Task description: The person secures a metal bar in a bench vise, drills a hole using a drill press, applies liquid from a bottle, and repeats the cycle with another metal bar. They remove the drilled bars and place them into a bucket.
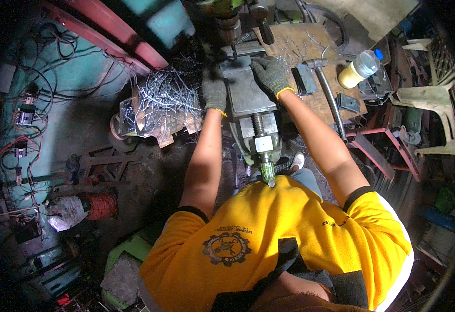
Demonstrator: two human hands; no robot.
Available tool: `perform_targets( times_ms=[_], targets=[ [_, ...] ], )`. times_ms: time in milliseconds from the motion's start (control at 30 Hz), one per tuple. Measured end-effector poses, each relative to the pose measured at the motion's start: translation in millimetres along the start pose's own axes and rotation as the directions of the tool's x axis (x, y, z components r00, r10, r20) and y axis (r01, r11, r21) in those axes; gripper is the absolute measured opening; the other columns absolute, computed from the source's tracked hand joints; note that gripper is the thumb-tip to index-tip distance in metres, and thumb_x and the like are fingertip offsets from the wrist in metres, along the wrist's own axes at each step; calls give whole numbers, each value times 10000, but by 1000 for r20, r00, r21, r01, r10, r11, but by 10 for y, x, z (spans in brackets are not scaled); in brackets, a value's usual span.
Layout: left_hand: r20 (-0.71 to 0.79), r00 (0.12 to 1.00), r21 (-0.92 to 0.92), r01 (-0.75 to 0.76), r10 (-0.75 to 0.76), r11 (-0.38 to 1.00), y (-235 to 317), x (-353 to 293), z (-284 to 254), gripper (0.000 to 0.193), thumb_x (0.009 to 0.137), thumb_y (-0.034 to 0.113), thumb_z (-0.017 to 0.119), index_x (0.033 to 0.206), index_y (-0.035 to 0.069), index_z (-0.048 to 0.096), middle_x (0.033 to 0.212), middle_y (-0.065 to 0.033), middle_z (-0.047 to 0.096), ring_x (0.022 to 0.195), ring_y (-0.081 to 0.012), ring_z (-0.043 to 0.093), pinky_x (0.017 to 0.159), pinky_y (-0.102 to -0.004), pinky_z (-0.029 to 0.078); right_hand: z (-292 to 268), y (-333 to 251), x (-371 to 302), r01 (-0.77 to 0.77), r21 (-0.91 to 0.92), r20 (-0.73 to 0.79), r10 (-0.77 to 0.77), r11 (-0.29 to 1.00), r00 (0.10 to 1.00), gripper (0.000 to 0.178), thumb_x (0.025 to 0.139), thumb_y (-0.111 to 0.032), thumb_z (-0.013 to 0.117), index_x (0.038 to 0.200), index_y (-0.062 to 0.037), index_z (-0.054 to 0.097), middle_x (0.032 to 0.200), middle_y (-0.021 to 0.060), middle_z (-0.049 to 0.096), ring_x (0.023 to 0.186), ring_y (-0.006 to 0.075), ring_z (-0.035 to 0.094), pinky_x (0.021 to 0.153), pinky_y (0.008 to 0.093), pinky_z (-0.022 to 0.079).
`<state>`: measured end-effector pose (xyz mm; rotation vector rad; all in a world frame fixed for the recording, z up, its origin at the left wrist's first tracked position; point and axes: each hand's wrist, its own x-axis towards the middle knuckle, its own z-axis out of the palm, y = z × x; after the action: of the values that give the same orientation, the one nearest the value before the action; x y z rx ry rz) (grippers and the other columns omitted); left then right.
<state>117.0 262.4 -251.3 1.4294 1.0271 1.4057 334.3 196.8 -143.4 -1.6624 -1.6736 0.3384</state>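
A grey machine vise (248, 96) lies in front of me, its screw (258, 125) pointing toward my body. Above its far jaws hangs a drill chuck (229, 30) with a bit pointing down. A flat metal piece (236, 63) sits at the jaws, partly in shadow. My right hand (270, 75), in a grey knit glove with a yellow cuff, is curled over the vise's right far corner. Along the left side of the vise rests my left hand (214, 93), gloved alike; its fingers are lost in dark shadow.
Curly metal shavings (167, 96) heap up at the left. On the wooden board (290, 41) to the right lie a hammer (325, 86), dark metal blocks (305, 78) and a blue-capped bottle (360, 68). A plastic chair (430, 96) stands farther right. Cables (56, 47) hang at left.
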Motion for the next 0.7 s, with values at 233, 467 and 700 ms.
perform_targets(
  times_ms=[233, 467, 700],
  targets=[
    [83, 991, 409, -132, 108, 903, -4, 37, -50, 417, 1037, 75, 478, 1434, -49, 495, 1449, -215, 549, 1329, -325, 519, 1159, -367, 367, -35, -56, -3, -35, -32, 38, 36, 999, 999, 446, 990, -410, 552, 1199, -57, 727, 1250, 256, 660, 1185, 438, 591, 1033, 509, 461],
    [3, 998, 74, 55, -55, 996, 398, -119, 66, 416, 1038, 50, 437, 1438, -5, 537, 1434, -172, 580, 1253, -302, 551, 1132, -386, 400, -81, -106, -10, -61, -82, 75, 67, 995, 995, 437, 992, -406, 550, 1212, -70, 723, 1252, 265, 654, 1213, 432, 575, 1038, 518, 455],
    [-74, 995, -9, 66, -66, 998, 279, -35, 126, 329, 1017, 86, 531, 1325, -18, 584, 1323, -129, 627, 1183, -256, 573, 1051, -377, 452, -13, -25, 8, 27, -93, -24, -29, 995, 999, 427, 965, -414, 601, 1170, -73, 753, 1154, 232, 712, 1091, 418, 651, 945, 502, 500]
  ],
)
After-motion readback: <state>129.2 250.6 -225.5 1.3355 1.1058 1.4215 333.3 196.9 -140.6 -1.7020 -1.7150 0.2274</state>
